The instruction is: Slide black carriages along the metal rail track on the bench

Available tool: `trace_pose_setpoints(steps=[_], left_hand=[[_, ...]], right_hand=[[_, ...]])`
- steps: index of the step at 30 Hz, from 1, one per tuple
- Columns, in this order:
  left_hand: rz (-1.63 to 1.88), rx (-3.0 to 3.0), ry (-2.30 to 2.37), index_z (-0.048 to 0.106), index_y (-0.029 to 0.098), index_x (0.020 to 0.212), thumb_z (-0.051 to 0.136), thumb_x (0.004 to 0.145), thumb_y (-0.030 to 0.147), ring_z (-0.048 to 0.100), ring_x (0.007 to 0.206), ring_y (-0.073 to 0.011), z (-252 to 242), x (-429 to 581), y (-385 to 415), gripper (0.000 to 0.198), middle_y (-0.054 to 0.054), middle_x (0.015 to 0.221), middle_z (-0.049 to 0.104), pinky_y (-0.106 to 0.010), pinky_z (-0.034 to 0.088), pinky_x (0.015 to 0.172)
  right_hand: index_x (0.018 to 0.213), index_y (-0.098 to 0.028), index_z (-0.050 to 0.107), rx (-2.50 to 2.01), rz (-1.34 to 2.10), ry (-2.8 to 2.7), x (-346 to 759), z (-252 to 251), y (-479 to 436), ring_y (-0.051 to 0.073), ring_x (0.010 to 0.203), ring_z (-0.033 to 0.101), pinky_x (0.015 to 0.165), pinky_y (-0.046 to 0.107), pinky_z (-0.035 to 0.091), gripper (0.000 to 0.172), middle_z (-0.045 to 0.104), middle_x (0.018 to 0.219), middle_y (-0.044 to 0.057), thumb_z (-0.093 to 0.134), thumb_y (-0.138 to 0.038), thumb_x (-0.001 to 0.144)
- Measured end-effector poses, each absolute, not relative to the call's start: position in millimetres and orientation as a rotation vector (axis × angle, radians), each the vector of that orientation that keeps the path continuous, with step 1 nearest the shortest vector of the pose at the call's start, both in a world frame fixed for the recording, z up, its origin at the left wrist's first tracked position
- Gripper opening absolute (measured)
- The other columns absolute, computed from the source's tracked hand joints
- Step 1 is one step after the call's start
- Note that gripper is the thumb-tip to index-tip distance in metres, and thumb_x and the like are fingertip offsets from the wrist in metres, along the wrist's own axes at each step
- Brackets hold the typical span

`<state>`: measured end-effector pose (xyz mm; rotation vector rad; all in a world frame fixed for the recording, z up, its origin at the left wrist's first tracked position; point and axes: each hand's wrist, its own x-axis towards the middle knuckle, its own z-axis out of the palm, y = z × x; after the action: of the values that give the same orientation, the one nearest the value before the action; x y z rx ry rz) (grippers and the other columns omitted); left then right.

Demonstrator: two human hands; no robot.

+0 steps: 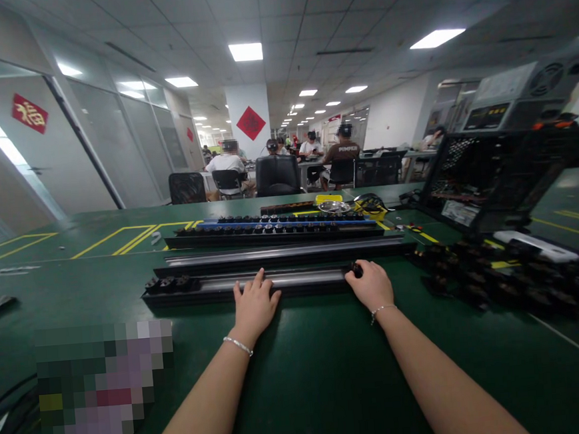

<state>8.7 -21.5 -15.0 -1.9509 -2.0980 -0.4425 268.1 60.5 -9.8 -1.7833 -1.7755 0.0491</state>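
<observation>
Front tray: lies crosswise before the person on the green table (327,381); this tray (315,287) has a cluster of black parts (172,284) at its left end, and its bright metal strip shows from there to the right hand.
Left hand: this hand (256,303) rests over the tray's middle, fingers spread, gripping nothing that shows.
Right hand: this hand (374,285) is drawn in narrow at the tray's right end, apparently pinching a small part (357,270).
Filled so far: the back tray (271,237) bears dark pieces along most of its length, beside a blue strip (290,223); the front one looks barely begun.
Left over: the middle tray (272,253) shows metal along its length, and a heap (515,276) of dark pieces lies to the right.
Hard to see: fingers cover most of the pinched part; whether it is seated, I cannot tell. The heap blurs together, and a pixelated patch (107,392) masks something at lower left.
</observation>
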Motion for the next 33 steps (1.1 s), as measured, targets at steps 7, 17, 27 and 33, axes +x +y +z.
trace_pose_setpoints(steps=[7,17,27,33], left_hand=[[-0.453,-1.951,-2.087,0.058,0.027,0.104,0.037,0.087,0.047,0.052,0.111,-0.0262,-17,7,-21,0.034,-0.004,0.144,0.039,-0.058,0.024,0.103],[-0.421,-1.936,-2.091,0.059,0.027,0.104,0.037,0.087,0.046,0.052,0.111,-0.0270,-16,8,-20,0.034,-0.003,0.144,0.039,-0.058,0.026,0.102],[-0.445,-1.941,-2.084,0.059,0.027,0.103,0.037,0.087,0.047,0.051,0.112,-0.0276,-20,6,-18,0.034,-0.003,0.144,0.039,-0.058,0.025,0.102],[-0.444,-1.952,-2.081,0.059,0.027,0.104,0.036,0.087,0.047,0.052,0.111,-0.0274,-20,5,-19,0.034,-0.004,0.144,0.039,-0.058,0.025,0.102]], right_hand=[[0.094,-0.017,0.062,-1.749,0.075,-1.746,273,-10,63,0.023,0.099,0.052,0.084,0.033,0.040,0.029,0.063,0.099,0.009,0.045,-0.032,0.075],[0.091,-0.018,0.062,-1.743,0.096,-1.619,281,-14,68,0.021,0.089,0.055,0.076,0.030,0.043,0.028,0.061,0.098,0.009,0.046,-0.032,0.073],[0.105,-0.018,0.062,-1.905,0.207,-1.532,293,-7,66,0.024,0.094,0.058,0.074,0.031,0.044,0.039,0.063,0.104,0.010,0.046,-0.038,0.075],[0.111,-0.020,0.060,-1.995,0.278,-1.508,301,-1,64,0.026,0.091,0.060,0.071,0.033,0.045,0.045,0.065,0.103,0.010,0.046,-0.042,0.075]])
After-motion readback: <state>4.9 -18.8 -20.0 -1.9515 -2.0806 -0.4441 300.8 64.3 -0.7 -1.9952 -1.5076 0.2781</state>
